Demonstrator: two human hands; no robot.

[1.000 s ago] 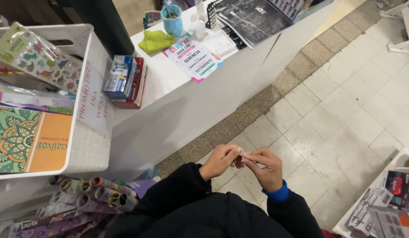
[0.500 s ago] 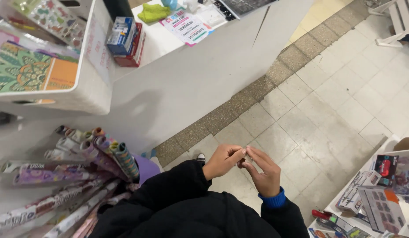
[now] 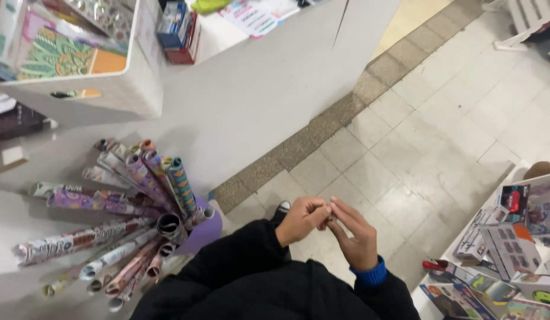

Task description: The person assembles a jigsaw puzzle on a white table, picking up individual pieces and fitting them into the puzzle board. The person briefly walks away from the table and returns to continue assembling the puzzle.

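Here, label by label:

Left hand [image 3: 301,218]: curled nearly closed, fingertips pinching a small item [image 3: 329,220] at chest height, above the tiled floor [image 3: 441,130].

Right hand [image 3: 356,236]: fingers long and mostly straight, tips meeting the left hand's at the same small item; cannot tell how firm the hold is.

Small item: mostly hidden between the fingertips of both hands, too small to identify.

Doing it well: best kept close to the body, gripped with the fingertips only, one hand steadying while the other works; a drop onto the tiles looks likely if the pinch loosens.

Nearby: paper rolls [image 3: 126,201] standing in a purple bin [image 3: 203,231] at left, white counter [image 3: 257,101] ahead, boxed toys [image 3: 506,237] at right.

Changed from a second ago: view tilted lower, so the counter top slides mostly out of sight and the rolls fill the left; hands drawn closer together, the pale strip once seen between them no longer showing.
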